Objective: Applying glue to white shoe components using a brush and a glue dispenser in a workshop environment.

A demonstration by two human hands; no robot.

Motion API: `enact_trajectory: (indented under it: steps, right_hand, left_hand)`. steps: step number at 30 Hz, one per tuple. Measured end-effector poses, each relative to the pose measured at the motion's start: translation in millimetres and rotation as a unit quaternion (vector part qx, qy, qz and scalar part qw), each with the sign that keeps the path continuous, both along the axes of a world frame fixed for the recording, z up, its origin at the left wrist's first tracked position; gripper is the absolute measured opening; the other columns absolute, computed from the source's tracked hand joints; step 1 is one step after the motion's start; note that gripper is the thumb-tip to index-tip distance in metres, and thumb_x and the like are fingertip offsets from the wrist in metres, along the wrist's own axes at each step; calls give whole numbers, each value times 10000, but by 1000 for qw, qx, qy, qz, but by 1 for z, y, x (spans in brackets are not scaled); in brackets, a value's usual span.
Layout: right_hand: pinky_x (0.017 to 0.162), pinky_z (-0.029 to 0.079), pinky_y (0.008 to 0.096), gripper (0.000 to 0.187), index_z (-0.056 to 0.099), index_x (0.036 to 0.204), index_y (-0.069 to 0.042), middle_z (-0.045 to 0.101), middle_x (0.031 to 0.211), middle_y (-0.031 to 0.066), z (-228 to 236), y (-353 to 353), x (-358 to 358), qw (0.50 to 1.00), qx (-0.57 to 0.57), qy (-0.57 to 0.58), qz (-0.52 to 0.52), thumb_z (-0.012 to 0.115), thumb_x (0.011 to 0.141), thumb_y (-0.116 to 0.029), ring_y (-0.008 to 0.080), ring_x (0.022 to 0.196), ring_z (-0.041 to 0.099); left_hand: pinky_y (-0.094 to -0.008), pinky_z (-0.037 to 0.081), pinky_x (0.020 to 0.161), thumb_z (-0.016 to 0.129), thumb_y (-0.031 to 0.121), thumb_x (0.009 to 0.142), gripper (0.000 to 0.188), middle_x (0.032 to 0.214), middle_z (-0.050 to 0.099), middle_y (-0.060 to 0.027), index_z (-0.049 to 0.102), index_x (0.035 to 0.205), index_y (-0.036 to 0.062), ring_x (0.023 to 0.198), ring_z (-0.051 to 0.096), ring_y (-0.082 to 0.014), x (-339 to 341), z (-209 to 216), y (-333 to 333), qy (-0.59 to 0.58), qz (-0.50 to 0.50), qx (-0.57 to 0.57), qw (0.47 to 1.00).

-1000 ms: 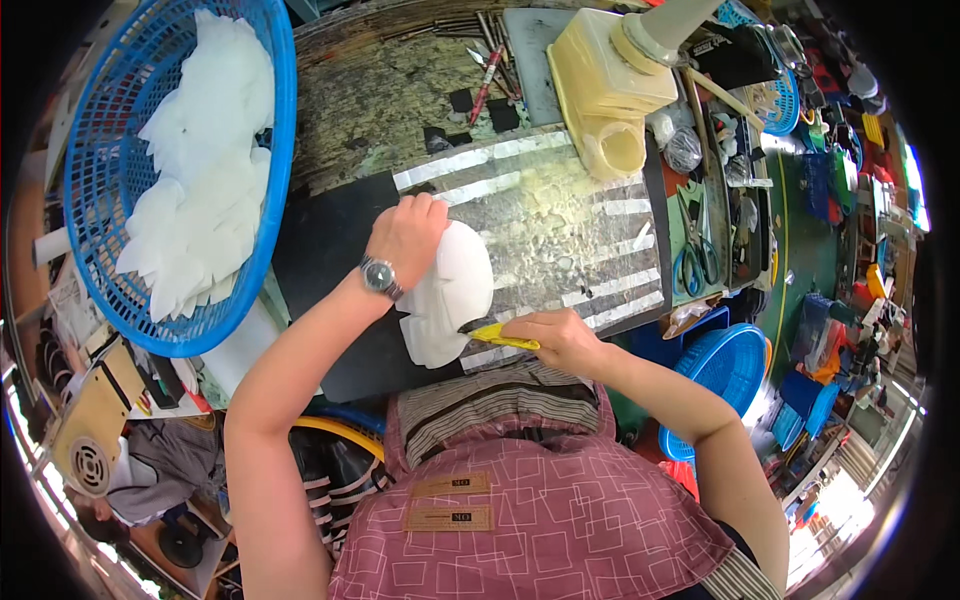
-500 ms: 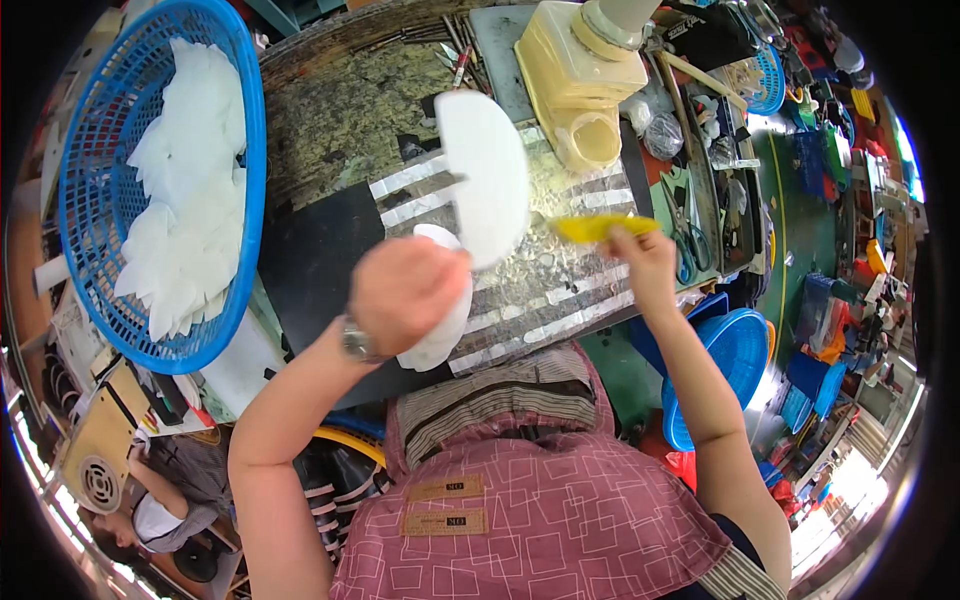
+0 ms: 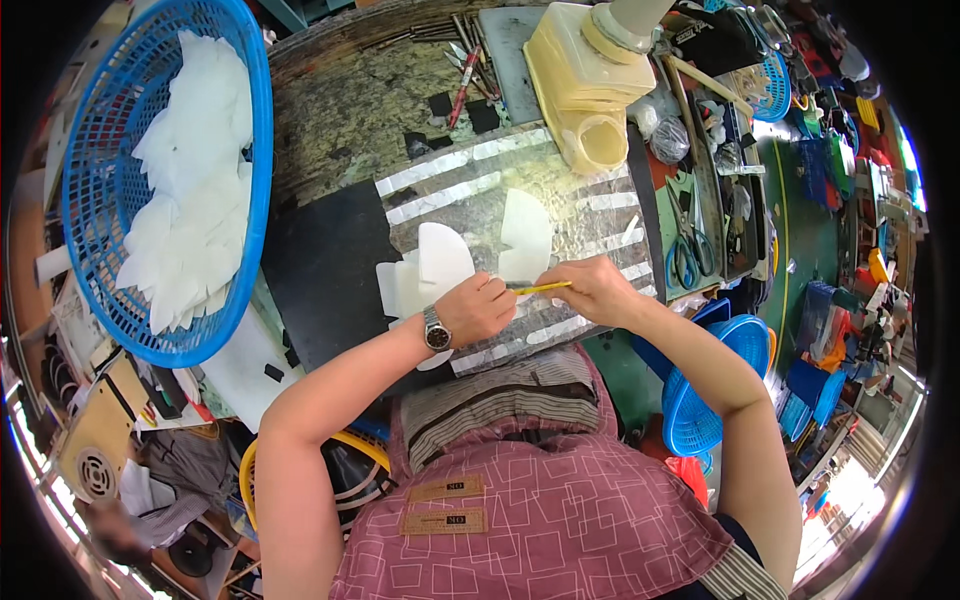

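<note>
My right hand (image 3: 592, 290) grips a flat yellow tool (image 3: 543, 288), seen nearly edge-on, its tip reaching my left hand. Wearing a wristwatch, my left hand (image 3: 478, 308) is closed over the near edge of the white pieces; its fingertips meet the tool's end, and what they pinch is hidden. One rounded white piece (image 3: 444, 254) lies beyond the left hand, overlapping more white pieces (image 3: 399, 290). Another curved, notched white piece (image 3: 527, 232) rests on the silver-striped work surface (image 3: 478, 197), its near end close to the yellow tool.
At the left stands a large blue basket (image 3: 262, 180) of white pieces. A cream container (image 3: 575, 75) with a round spout sits at the back. Scissors (image 3: 688, 240) lie on the right; a red pen-like tool (image 3: 464, 88) lies at the far edge. A dark sheet (image 3: 325, 270) covers the left side.
The raised white piece now lies lower, on the work surface. My right hand has brought the yellow tool left and nearer; my left hand has moved right, so both hands meet.
</note>
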State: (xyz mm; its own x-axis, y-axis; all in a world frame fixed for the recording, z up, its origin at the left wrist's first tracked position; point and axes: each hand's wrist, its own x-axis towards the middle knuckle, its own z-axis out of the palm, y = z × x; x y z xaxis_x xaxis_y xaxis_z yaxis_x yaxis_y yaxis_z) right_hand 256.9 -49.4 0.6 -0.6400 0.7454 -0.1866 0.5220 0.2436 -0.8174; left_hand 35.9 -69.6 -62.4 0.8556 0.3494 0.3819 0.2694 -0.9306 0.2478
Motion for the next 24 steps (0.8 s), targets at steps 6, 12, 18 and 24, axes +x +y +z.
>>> enact_trajectory:
  steps: [6, 12, 18, 24]
  right_hand:
    - [627, 479, 300, 213, 622, 918, -32, 626, 840, 121, -17, -6, 19, 986, 73, -45, -142, 539, 725, 4, 221, 701, 606]
    - [622, 471, 256, 147, 585, 884, 28, 614, 754, 86, 36, -26, 47, 901, -88, 83, -416, 497, 820, -71, 139, 654, 588]
    - [679, 485, 335, 374, 585, 964, -57, 588, 974, 122, 42, 16, 56, 947, 299, -101, -65, 513, 608, 30, 278, 828, 584]
    - [615, 477, 286, 320, 504, 939, -12, 506, 849, 73, 24, 42, 19, 852, 419, -279, 143, 548, 640, -115, 191, 730, 531]
  left_hand:
    - [-251, 355, 587, 534, 128, 629, 54, 666, 417, -1, 492, 605, 104, 672, 442, -147, -2, 4, 1, -7, 18, -17, 1000]
    - [-287, 419, 627, 553, 93, 606, 81, 731, 497, -17, 525, 682, 90, 690, 497, -169, -21, 56, 18, -181, 149, -20, 972]
    - [-387, 340, 520, 605, 117, 723, 180, 589, 457, -83, 496, 585, 77, 574, 456, -273, -127, 183, 47, 44, 482, 242, 841]
    - [-364, 416, 704, 644, 175, 730, 184, 829, 558, -99, 592, 858, 53, 804, 520, -276, -164, 122, 99, 37, 522, 95, 847]
